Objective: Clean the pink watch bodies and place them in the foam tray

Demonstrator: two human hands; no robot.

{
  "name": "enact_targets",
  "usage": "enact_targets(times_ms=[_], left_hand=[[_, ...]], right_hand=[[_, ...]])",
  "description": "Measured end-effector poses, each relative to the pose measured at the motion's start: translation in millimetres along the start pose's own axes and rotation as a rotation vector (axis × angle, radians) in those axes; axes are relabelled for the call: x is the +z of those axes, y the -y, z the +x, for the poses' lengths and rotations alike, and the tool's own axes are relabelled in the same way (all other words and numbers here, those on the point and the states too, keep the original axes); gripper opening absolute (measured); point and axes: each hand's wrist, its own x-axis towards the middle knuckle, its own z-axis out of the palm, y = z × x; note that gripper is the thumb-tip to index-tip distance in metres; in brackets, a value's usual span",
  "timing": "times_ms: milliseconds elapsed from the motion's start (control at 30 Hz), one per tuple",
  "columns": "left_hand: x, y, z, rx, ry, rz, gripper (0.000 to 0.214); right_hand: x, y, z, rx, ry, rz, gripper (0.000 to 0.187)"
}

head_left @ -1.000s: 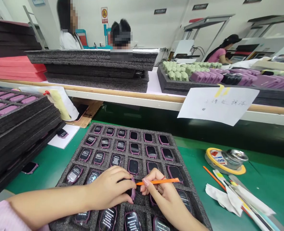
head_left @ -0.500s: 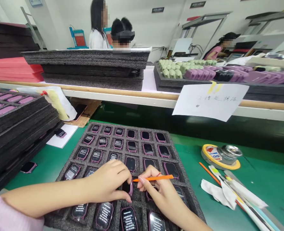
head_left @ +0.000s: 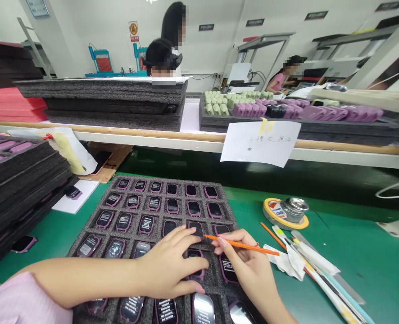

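Left hand (head_left: 172,265) lower centre of frame, laid over the foam tray (head_left: 229,216); fingers spread, unclenched, one half-covered watch (head_left: 195,254) between them; contact there hard to judge, hand hides most of it. Right hand (head_left: 248,263) just right of it, fingers pinched on an orange stick (head_left: 253,246); stick slants down to the right, tip by the right edge of a dark-screened watch (head_left: 199,228) one row up, near the left fingertips. Tray sits on the green counter (head_left: 348,238); purple-framed watches in its pockets, some screens lit with text, others dark. Right of frame: yellow tape roll (head_left: 270,217), metal-topped jar (head_left: 294,210) overlapping it; below, another orange strip (head_left: 273,236) and white tissue (head_left: 296,265). Left edge: tray stack (head_left: 20,189), purple pieces on top; loose watch (head_left: 73,192) on white paper (head_left: 83,200) beside it. Upper frame: shelf (head_left: 142,139), handwritten sheet (head_left: 260,144) taped to its edge; three people behind.
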Motion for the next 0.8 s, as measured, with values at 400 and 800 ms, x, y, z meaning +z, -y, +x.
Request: enact_targets(times_ms=[400, 800], left_hand=[[-5.8, -2, 0, 0.103, -0.205, 0.022, 0.024], [-18.7, 0, 12, -0.123, -0.031, -0.225, 0.044]], right_hand=[[7, -5, -19, -0.101, 0.209, -0.130, 0.023], [4, 4, -16, -0.094, 0.203, -0.119, 0.025]])
